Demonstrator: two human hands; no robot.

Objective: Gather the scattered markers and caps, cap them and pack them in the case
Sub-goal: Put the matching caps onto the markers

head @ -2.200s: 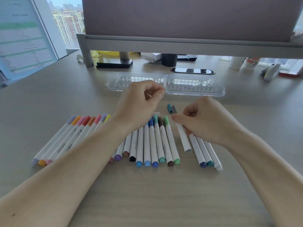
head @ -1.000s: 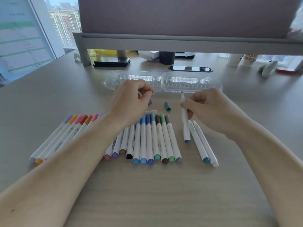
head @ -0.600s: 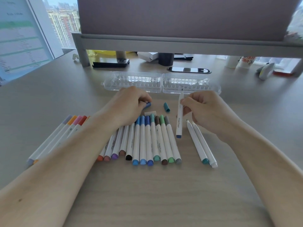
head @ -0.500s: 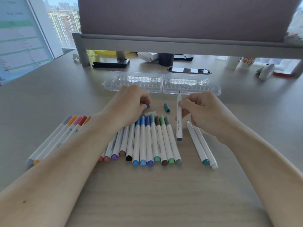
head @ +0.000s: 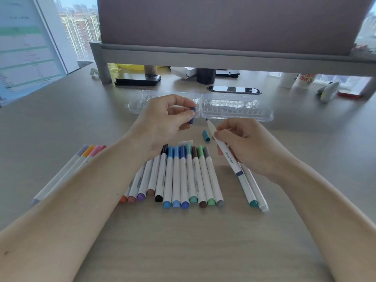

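My left hand (head: 168, 121) pinches a dark blue cap (head: 192, 116) between thumb and fingers, lifted above the desk. My right hand (head: 250, 145) holds an uncapped white marker (head: 227, 154) with a dark blue end band, its bare tip pointing up-left toward the cap, a short gap between them. A row of capped markers (head: 183, 176) lies below my hands. Two uncapped markers (head: 253, 192) lie at the right, partly under my right hand. A loose teal cap (head: 206, 135) and a white cap (head: 185, 142) rest on the desk. The clear open case (head: 236, 107) lies behind.
More capped markers (head: 85, 157) in purple, orange and pink lie at the left, partly hidden by my left forearm. A grey monitor stand (head: 223, 55) spans the back, with a black phone (head: 234, 89), a dark cup (head: 206, 75) and other items beneath it.
My left hand picked the dark blue cap off the desk and lifted it. My right hand tilted the uncapped marker so its tip points toward the cap.
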